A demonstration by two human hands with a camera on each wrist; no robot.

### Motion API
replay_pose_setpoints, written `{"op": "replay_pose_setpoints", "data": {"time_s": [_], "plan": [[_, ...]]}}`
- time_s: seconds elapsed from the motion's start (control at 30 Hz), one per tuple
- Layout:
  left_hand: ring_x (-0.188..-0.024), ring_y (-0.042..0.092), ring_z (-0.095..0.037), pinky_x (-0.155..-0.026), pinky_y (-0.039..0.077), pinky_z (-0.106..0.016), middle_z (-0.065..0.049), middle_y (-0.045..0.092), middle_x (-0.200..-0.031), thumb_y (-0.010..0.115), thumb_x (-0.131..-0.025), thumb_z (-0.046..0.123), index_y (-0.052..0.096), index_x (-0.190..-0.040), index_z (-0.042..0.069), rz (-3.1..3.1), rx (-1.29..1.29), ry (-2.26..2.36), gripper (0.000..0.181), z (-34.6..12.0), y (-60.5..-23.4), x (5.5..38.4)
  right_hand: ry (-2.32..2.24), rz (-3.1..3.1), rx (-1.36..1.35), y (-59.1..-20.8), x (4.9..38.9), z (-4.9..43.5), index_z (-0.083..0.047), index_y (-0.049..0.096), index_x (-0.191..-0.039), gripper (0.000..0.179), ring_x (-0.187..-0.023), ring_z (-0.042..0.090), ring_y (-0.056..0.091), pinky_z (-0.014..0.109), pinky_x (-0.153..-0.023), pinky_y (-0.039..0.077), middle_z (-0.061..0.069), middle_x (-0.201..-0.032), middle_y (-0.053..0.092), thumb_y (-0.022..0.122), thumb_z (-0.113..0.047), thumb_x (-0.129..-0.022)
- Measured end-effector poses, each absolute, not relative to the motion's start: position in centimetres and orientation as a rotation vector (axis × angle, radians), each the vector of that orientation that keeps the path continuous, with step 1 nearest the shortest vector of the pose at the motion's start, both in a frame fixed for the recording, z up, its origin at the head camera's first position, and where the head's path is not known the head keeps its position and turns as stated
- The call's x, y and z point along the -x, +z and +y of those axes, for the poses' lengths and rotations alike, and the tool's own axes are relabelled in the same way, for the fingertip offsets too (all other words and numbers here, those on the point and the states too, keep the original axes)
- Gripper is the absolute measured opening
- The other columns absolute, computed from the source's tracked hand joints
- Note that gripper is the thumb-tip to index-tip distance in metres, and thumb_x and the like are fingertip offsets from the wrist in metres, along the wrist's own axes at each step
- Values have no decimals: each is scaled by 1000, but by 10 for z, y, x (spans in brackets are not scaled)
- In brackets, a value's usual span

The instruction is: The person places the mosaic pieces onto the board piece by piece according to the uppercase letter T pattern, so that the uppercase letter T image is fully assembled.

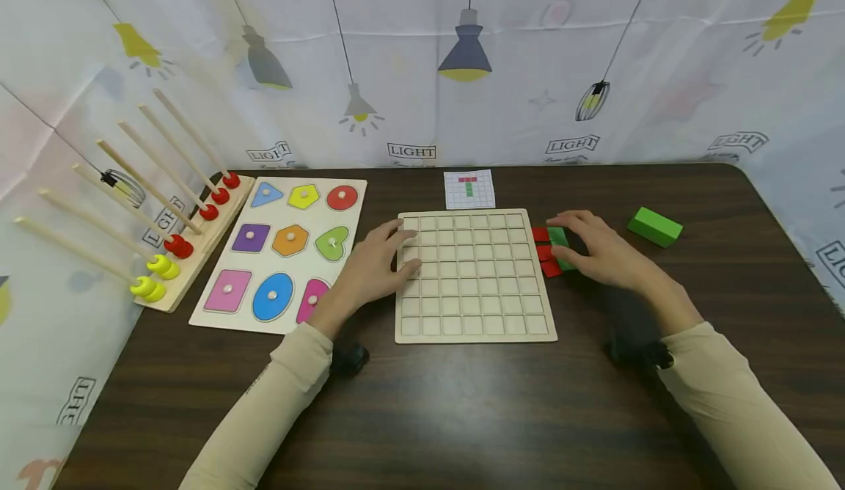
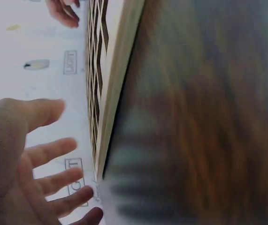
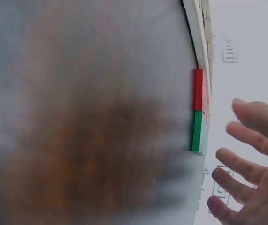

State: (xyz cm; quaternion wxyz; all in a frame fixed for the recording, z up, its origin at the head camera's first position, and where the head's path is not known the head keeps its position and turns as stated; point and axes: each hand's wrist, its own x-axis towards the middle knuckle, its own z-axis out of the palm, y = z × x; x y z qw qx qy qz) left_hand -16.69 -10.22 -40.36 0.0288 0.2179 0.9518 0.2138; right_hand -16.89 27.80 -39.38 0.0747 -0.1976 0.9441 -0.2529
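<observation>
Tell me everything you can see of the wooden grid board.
The grid board looks like pale wood, squarish and thin, with square cells between raised dividers, framed by a plain rim. It lies flat on the dark tabletop; its visible cells hold no tiles. Red tiles sit right beside its right edge. The person's left grip overlaps its left edge; whether they touch is unclear.

Dk table point(image 1: 462, 417) w/ grid brd point(image 1: 470, 277), puzzle point(image 1: 306, 264), bead rack point(image 1: 210, 232), card point(image 1: 469, 191), red/grn tiles point(image 1: 544, 252), grn block point(image 1: 655, 227)

The grid board point(image 1: 472, 260) at the left fingers point(image 1: 400, 238) looks matt wood; the red tiles point(image 1: 544, 252) by the right fingers point(image 1: 573, 218), smooth; the tabletop point(image 1: 475, 417) beneath both, glossy, wood-grained.
</observation>
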Motion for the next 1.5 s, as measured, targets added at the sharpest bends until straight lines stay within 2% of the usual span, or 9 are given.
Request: {"op": "replay_pose_setpoints", "data": {"time_s": [0.1,0.2,0.3,0.4,0.57,0.8,1.03,1.4,1.5], "plan": [[-138,35,-29,-107,35,-55,-10,36,-150,57,-88,43,48,-138,18,2881,-709,611,57,-100,-406,163,-780,2845,654,-394,159,279,-7,53,-129,43,-123,37,40,59,-98,37,19,-133,41,61,-24,-91],[-141,30,-28,-109,32,-55,-10,32,-152,60,-85,46,46,-140,20,2845,-747,562,63,-101,-408,162,-768,2848,683,-396,152,281,-9,57,-124,37,-103,28,50,46,-84,46,14,-118,47,63,-23,-90],[-144,25,-30,-111,29,-55,-11,28,-154,63,-83,48,44,-142,22,2822,-781,543,67,-101,-410,162,-747,2822,671,-398,145,281,-12,57,-123,37,-86,18,51,31,-70,46,8,-106,48,63,-25,-90],[-144,24,-32,-113,27,-53,-11,27,-155,64,-83,47,42,-143,21,2806,-803,545,69,-101,-410,164,-733,2794,652,-400,139,281,-12,57,-124,38,-78,13,48,24,-64,44,6,-100,48,64,-26,-89],[-145,22,-34,-114,25,-52,-12,25,-156,64,-83,46,41,-144,20,2781,-806,556,70,-100,-410,164,-692,2802,617,-400,130,278,-12,57,-123,38,-74,12,46,23,-61,41,7,-99,47,66,-23,-88],[-146,18,-33,-115,23,-51,-10,22,-157,63,-85,46,39,-145,21,2769,-787,542,70,-100,-408,164,-637,2845,621,-399,117,274,-13,58,-112,27,-73,10,48,23,-60,41,6,-106,48,66,-20,-87],[-146,17,-33,-117,21,-50,-12,21,-158,61,-86,46,37,-146,19,2750,-811,537,70,-100,-408,166,-662,2836,580,-397,114,276,-11,56,-117,33,-75,11,50,23,-61,43,7,-109,51,67,-22,-87],[-146,14,-35,-116,19,-53,-12,18,-158,59,-87,49,35,-147,20,2737,-826,546,71,-101,-407,167,-897,2744,561,-403,122,284,-16,50,-100,20,-70,8,55,23,-59,44,0,-86,59,65,-23,-88],[-146,13,-35,-116,18,-54,-12,17,-158,58,-88,49,33,-148,20,2727,-822,545,71,-101,-409,166,-988,2713,584,-405,125,286,-15,51,-100,16,-74,8,55,21,-63,45,-1,-88,58,62,-23,-91]]}}
